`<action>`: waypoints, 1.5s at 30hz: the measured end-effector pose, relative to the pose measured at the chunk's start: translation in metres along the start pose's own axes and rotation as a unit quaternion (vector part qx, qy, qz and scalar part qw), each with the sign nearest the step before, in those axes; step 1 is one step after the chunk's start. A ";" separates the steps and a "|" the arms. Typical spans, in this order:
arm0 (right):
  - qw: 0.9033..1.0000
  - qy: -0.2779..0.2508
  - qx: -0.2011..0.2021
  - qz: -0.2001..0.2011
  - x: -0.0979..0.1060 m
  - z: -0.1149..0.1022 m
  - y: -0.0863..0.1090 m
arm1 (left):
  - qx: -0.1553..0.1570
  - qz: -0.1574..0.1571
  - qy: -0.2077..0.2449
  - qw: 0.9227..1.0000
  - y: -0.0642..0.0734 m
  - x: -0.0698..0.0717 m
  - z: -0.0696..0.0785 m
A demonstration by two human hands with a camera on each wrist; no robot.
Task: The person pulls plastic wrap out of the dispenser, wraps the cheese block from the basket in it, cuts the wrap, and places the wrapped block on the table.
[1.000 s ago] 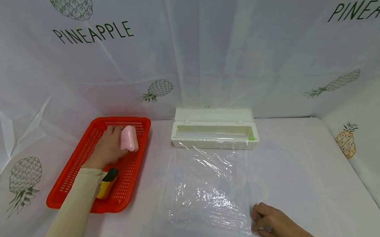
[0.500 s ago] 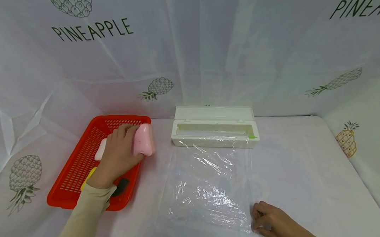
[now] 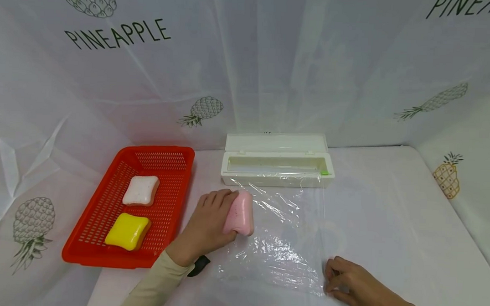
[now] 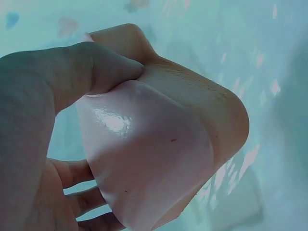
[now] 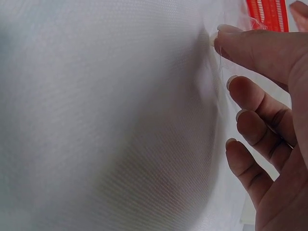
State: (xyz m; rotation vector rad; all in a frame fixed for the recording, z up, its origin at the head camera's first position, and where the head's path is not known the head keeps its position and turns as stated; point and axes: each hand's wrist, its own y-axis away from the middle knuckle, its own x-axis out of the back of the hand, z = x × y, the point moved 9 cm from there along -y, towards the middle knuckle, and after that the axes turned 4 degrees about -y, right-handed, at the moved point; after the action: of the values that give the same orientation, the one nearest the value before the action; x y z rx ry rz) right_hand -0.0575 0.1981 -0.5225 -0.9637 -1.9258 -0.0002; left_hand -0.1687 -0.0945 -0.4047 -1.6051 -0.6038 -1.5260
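My left hand (image 3: 211,224) grips a toy bread slice (image 3: 240,213) with a glossy pink top and tan sides, thumb on one side and fingers on the other. It is above the left part of a sheet of clear plastic wrap (image 3: 274,245). In the left wrist view the pink toy bread slice (image 4: 149,139) fills the middle. At the sheet's near right corner, my right hand (image 3: 352,285) pinches the wrap between thumb and forefinger. The right wrist view shows the other fingers (image 5: 255,132) loosely bent beside the white cloth.
A white wrap dispenser (image 3: 276,179), lid raised, stands at the back with the sheet drawn from it. To the left, a red basket (image 3: 182,187) holds a white-topped toy bread slice (image 3: 141,190) and a yellow one (image 3: 127,231). Pineapple-print cloth rises behind.
My left hand has lifted the pink toy bread slice out of the basket and carried it right, over the wrap. My right hand stays at the sheet's corner.
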 end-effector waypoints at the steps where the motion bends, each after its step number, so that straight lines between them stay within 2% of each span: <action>1: 1.000 0.000 0.000 0.001 0.000 0.000 0.000 | -0.006 -0.008 0.004 1.000 0.000 -0.007 0.006; 6: 1.000 -0.004 -0.002 0.001 -0.001 0.000 0.003 | -0.030 -0.043 -0.006 0.999 0.002 -0.041 0.037; 12: 1.000 -0.004 -0.007 0.004 -0.001 -0.001 0.005 | -0.033 -0.084 -0.021 0.996 0.002 -0.073 0.061; 24: 1.000 -0.007 -0.025 -0.001 0.000 0.001 0.005 | -0.060 -0.094 -0.071 0.991 0.001 -0.099 0.090; 28: 1.000 -0.004 -0.013 0.007 0.001 0.000 0.005 | -0.066 -0.098 -0.088 0.989 0.002 -0.106 0.093; 37: 1.000 -0.003 -0.009 0.010 0.001 0.001 0.008 | -0.076 -0.100 -0.087 0.988 0.004 -0.117 0.095; 41: 1.000 -0.004 -0.009 0.015 0.002 0.001 0.009 | -0.076 -0.096 -0.050 0.991 0.009 -0.119 0.091; 45: 1.000 -0.003 0.001 0.019 0.003 0.000 0.008 | -0.052 -0.096 0.006 0.994 0.023 -0.117 0.071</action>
State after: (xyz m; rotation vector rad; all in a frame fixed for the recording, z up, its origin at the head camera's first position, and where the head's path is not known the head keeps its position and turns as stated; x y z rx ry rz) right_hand -0.0531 0.2051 -0.5234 -1.0010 -1.9120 0.0262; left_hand -0.1267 -0.0269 -0.5182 -1.6534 -0.6992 -1.7316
